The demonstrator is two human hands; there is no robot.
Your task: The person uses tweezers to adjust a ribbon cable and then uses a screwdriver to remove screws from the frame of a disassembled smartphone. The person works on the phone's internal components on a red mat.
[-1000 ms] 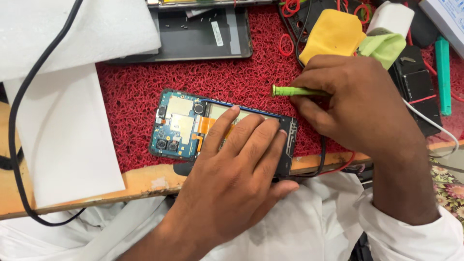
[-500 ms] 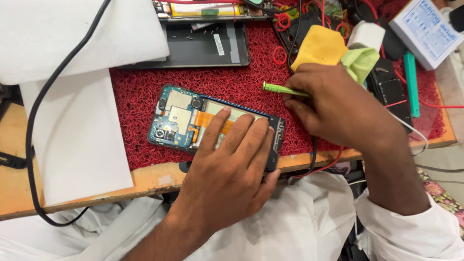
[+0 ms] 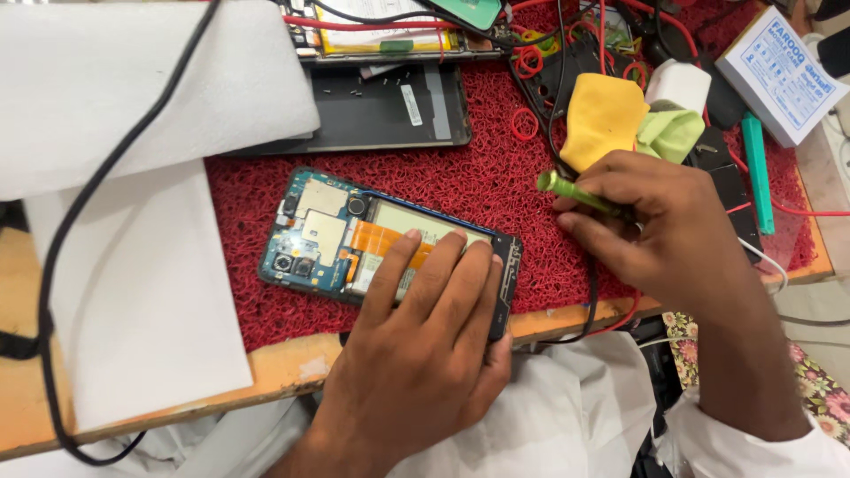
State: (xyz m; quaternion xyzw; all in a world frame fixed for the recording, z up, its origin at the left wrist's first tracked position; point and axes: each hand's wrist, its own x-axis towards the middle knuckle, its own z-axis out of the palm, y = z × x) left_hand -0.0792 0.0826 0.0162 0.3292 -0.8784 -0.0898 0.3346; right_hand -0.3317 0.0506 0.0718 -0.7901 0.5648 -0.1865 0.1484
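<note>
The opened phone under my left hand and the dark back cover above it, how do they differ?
The opened phone shows circuit boards, an orange ribbon and a battery; the dark back cover is a plain grey shell. The left hand presses the phone; the cover lies untouched. Both lie flat on the red mat.

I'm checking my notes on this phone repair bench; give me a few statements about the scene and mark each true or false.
1. The left hand lies flat on the opened phone. True.
2. The right hand holds a green-tipped tool. True.
3. The phone lies on a blue mat. False: it lies on the red mat.
4. The tool's tip touches the phone. False: it is apart, to the phone's right.
5. A yellow cloth lies beyond the right hand. True.
</note>
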